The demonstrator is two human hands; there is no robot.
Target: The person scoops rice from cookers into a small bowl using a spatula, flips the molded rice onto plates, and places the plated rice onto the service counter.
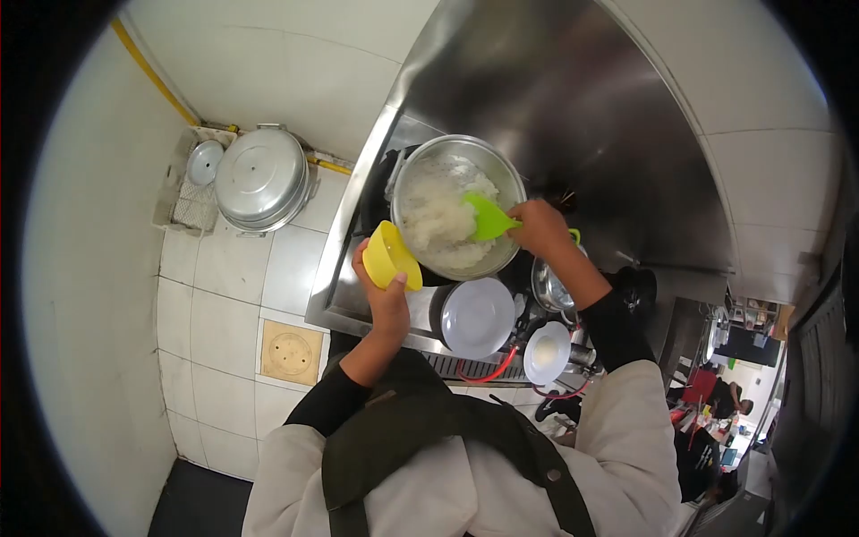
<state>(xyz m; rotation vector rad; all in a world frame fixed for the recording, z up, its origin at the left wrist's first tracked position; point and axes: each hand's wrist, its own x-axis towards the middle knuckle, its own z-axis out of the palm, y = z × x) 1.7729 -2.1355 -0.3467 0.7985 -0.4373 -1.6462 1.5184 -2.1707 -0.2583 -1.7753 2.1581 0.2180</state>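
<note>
In the head view, the step in hand looks to be scooping: the right hand (541, 228) is wrapped around the handle of a lime-green rice paddle (489, 217), its blade in the white rice (434, 215) inside a deep metal pot (514, 173) on the stove. The left hand (386, 306) curls fingers and thumb around a tilted yellow bowl (385, 257), just beside the pot; I cannot tell its contents. The next move seems to call for a level blade and the bowl near the rim. A white plate (479, 318) and a smaller plate (538, 369) lie nearer the body; a smaller metal pot (550, 288) beside the right forearm may crowd the elbow
</note>
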